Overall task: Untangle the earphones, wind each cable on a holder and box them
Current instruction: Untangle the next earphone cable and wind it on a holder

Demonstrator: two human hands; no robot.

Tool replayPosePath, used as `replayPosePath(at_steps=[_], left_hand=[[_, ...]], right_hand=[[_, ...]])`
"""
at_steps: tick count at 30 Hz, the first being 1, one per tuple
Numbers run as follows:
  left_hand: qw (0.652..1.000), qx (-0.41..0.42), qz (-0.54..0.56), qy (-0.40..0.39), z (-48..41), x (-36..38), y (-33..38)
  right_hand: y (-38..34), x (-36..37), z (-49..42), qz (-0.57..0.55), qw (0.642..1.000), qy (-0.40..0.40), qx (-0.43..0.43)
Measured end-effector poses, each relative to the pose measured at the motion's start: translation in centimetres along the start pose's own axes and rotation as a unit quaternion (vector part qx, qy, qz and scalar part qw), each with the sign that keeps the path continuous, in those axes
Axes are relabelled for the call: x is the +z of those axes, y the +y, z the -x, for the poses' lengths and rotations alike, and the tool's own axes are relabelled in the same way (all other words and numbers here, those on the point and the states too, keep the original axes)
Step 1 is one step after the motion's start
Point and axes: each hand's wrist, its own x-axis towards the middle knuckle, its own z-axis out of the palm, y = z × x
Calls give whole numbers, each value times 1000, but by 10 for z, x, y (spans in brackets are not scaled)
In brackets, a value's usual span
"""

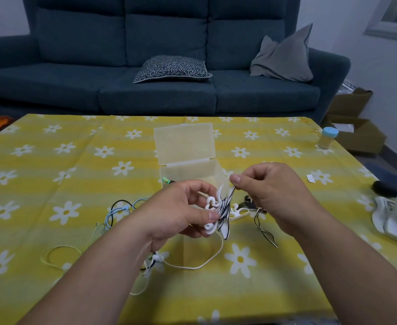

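Head view: the left hand [181, 214] grips a small white holder [210, 204] between thumb and curled fingers, raised just in front of the open clear box [192, 171] on the tabletop [52, 174]. A dark striped cable [223, 208] is partly wound round the holder's middle. The right hand [270, 195] pinches 1 strand of it between thumb and forefinger, its other fingers curled, and a loose tail hangs below. The cable looks thin, limp and very light, so it will likely slacken and slip off unless kept taut. Pinching it close to the holder should give the most control. The holder seems stiff, light plastic, best held by its ends so the middle stays free. Earbud joints are probably fragile, so tugging is risky. A blue cable [113, 214] and a white cable [200, 265] lie loose on the tabletop.
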Motion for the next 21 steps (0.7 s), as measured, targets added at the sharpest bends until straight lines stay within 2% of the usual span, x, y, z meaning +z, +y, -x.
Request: replayPosePath(at_steps=[7,11,16,21], left_hand=[[998,-38,-2,-49,2,-2,0],[997,-14,49,-59,4,-3,1],[989,21,146,13,2,-3,4],[979,36,164,113,-4,-5,2]], right_hand=[[4,2,-2,7,1000,-11,4],[9,8,-1,-24,997,-52,48],[16,27,4,-6,987,-130,99],[11,38,13,7,977,-188,104]])
